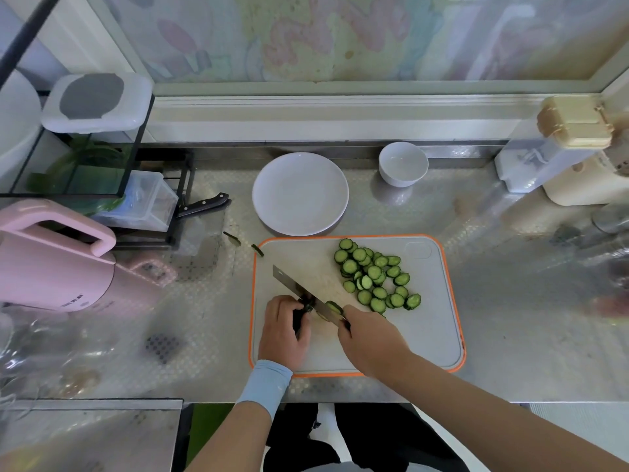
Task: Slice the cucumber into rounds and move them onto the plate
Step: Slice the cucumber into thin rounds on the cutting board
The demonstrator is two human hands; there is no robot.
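A pile of cucumber rounds lies on the right half of a grey cutting board with an orange rim. My right hand grips the handle of a knife whose blade slants across the board towards the upper left. One round sits against the blade near the handle. My left hand holds the short dark remaining end of the cucumber just left of the blade. The white plate stands behind the board with nothing on it.
A white bowl sits right of the plate. Two cucumber trimmings lie off the board's upper left corner. A second knife leans by a black rack at left, and a pink kettle stands further left. Containers line the right side.
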